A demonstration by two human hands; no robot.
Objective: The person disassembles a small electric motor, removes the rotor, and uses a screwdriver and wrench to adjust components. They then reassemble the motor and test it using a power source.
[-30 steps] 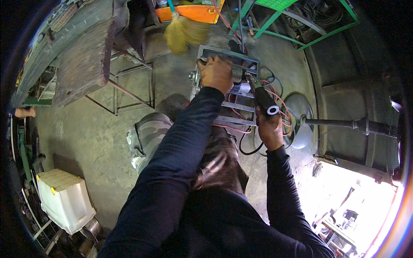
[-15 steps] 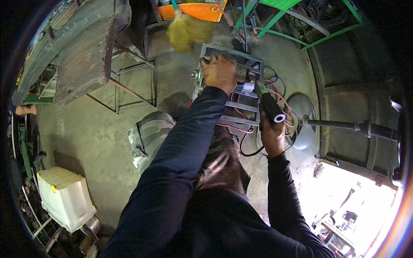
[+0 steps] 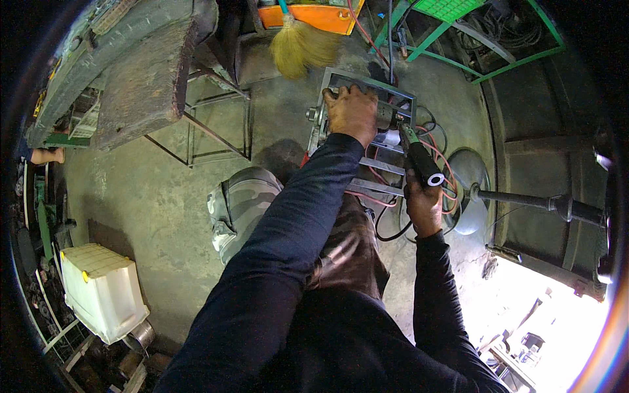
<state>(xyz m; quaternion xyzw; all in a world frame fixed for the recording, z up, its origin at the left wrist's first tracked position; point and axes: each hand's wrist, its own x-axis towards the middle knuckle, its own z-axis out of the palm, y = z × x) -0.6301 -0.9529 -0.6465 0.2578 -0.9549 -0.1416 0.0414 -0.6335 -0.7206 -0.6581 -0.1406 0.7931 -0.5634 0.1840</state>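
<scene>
A grey metal frame [image 3: 380,184] with crossbars lies on the floor in front of me. My left hand [image 3: 354,114] is curled down over its far part, fingers bent; what lies under the palm is hidden. Just right of that hand, a dark cylindrical part [image 3: 386,118] sits within the frame. My right hand [image 3: 424,206] grips a tool [image 3: 421,159] with a thick black round handle, a pale ring at its near end and a green front. The green front points at the frame's right side, close to the cylinder; whether they touch I cannot tell.
Red and black cables [image 3: 452,173] loop right of the frame, near a round metal base [image 3: 472,216] with a pole. A broom [image 3: 298,49] stands at the back. To the left are a worn wooden board [image 3: 144,85], a thin metal stand [image 3: 219,157] and a white plastic box [image 3: 105,295].
The whole scene has slid a little to the right in the view. Both hands keep nearly the same places at the frame; the black-handled tool has barely moved against it.
</scene>
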